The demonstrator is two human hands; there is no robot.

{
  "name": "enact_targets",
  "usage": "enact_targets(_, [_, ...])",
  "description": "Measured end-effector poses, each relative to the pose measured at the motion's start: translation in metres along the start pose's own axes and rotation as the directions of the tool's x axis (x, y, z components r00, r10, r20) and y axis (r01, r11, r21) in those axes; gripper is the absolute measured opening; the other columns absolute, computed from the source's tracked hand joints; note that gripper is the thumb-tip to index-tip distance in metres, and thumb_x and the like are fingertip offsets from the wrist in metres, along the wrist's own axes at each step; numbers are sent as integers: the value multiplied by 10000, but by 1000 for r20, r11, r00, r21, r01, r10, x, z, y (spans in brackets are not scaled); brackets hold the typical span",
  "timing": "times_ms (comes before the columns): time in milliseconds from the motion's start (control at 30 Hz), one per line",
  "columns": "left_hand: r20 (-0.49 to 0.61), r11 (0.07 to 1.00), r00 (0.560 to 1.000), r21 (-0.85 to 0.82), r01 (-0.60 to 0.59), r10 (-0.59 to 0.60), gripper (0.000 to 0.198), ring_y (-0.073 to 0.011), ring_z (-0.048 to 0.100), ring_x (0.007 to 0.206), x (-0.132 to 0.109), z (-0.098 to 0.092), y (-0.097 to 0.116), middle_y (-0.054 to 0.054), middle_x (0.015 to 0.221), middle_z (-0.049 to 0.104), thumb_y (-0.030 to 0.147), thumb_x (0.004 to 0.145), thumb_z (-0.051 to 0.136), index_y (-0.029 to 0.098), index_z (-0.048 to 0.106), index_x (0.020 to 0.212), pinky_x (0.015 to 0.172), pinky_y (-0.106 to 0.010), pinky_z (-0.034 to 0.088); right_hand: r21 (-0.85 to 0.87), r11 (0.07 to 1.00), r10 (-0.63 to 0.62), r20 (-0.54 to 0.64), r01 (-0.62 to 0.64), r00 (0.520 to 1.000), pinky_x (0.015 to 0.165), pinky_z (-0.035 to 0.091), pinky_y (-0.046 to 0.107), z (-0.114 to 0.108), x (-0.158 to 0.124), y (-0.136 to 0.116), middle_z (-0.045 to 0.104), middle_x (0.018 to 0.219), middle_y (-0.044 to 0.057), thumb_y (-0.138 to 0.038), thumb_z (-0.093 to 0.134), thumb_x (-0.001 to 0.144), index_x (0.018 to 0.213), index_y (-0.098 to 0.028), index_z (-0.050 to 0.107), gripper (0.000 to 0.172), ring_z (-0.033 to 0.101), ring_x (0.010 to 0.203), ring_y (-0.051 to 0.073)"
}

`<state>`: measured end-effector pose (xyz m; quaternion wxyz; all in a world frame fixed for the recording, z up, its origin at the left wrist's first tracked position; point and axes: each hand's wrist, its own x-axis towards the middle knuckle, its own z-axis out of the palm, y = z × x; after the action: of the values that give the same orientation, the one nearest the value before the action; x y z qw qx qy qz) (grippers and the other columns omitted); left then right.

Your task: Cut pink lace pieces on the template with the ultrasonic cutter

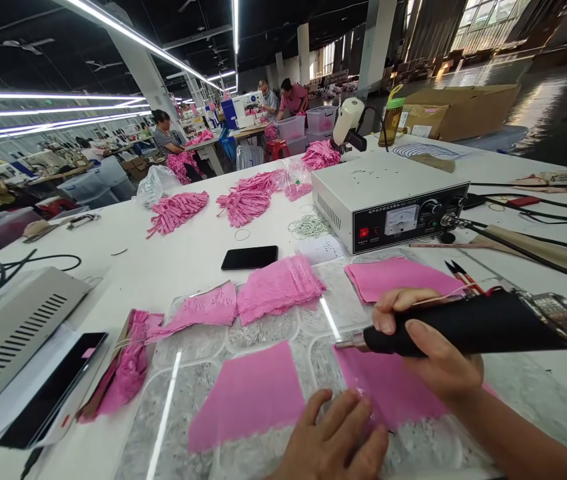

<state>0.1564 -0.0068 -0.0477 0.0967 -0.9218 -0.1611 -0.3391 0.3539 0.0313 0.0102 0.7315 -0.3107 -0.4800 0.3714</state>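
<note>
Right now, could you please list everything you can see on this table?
flat fabric pieces: three, pink, on patterned mat
black tool: one, black, over the front-right piece
lace piles: three, pink, mat's far and left edges
strip bundles: three, pink, far tabletop
control box: one, white, right of centre
phone: one, black, beyond the lace
left grip: one, flat on front-right piece
right grip: one, shut round the tool

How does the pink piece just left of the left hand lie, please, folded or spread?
Spread: the pink piece lies flat in one layer, no fold visible.
</note>
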Motion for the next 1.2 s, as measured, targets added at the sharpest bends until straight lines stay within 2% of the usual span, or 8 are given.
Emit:
enact_targets(133, [29,1000,1000,9,-9,9,413,-199,621,1095,-8,4,2,-92,1143,679,466,1008,399,171,676,1088,1031,-357,399,-5,1000,3,2,-3,1000,593,496,372,1,1,0,586,771,34,-255,638,838,833,-243,653,20,534,590,164])
enact_targets(233, [-17,1000,1000,2,11,-11,414,-199,625,1083,-8,7,4,-93,1113,688,467,1008,391,172,678,1054,1074,-376,365,7,1000,4,-4,-4,1000,579,504,360,2,2,-2,583,780,28,-270,649,835,841,-244,654,28,539,593,160])
enact_targets(300, [-60,1000,998,-9,16,-17,382,-185,630,1058,-4,5,5,-71,1063,702,422,1015,393,176,685,1002,1119,-377,309,43,999,9,-28,-8,1000,581,507,340,1,2,-4,584,799,24,-287,657,828,857,-244,659,52,540,596,148])
enact_targets(433, [-54,998,998,-50,-23,21,223,-146,625,1033,5,-4,5,-12,1017,712,242,987,470,187,680,937,1157,-339,245,143,988,69,-41,-63,997,537,500,292,-2,0,-14,573,758,15,-314,684,802,829,-230,669,90,527,563,127])
enact_targets(633, [-2,996,998,-50,-70,70,104,-135,606,1082,5,-10,6,-1,1085,697,224,943,561,204,663,949,1123,-330,327,93,989,113,6,-113,994,505,491,296,-3,-5,-21,567,708,10,-356,717,790,792,-237,665,129,525,518,132])
enact_targets(867, [2,996,997,-53,-73,73,84,-140,620,1060,4,-9,6,-8,1059,696,221,925,582,188,655,948,1136,-342,313,83,991,103,16,-104,995,507,497,280,-1,-4,-19,554,699,-2,-363,731,788,787,-235,658,148,528,517,125])
enact_targets(1033, [37,995,996,-57,-83,85,113,-145,621,1080,2,-10,6,-17,1070,698,269,912,613,185,656,973,1129,-345,333,81,993,80,72,-86,994,536,500,284,-3,-5,-16,564,713,3,-325,689,828,821,-229,642,107,538,550,127])
enact_targets(1200, [51,992,994,-86,-88,92,107,-145,608,1110,3,-15,4,-2,1078,700,265,910,622,188,671,966,1150,-343,303,134,984,107,63,-114,992,550,502,267,-8,-7,-22,561,732,1,-337,686,830,841,-222,638,125,538,558,114])
